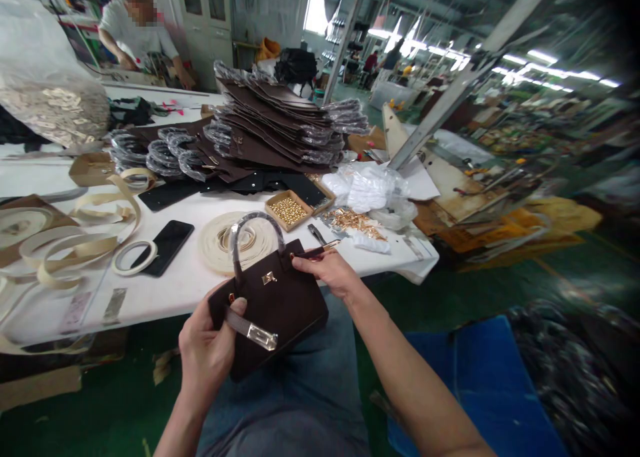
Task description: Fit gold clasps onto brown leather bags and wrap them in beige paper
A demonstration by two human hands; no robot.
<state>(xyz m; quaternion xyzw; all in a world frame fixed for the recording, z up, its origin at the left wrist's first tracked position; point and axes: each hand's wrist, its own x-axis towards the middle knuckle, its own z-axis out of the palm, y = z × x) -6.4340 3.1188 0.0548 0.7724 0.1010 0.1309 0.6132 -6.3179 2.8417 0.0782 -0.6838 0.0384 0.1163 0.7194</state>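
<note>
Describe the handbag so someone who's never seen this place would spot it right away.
Find the long white table, then look just in front of its near edge, above the blue jeans. There, between a left hand and a right hand, is a dark brown handbag. Unlike the flat brown panels piled on the table, it has a full boxy shape with an arched handle standing up.

The bare left hand (pixel 210 340) grips, left forearm (pixel 183 420) pointing toward one o'clock; the bare right hand (pixel 331 269) pinches, right forearm (pixel 400 354) toward eleven.
</note>
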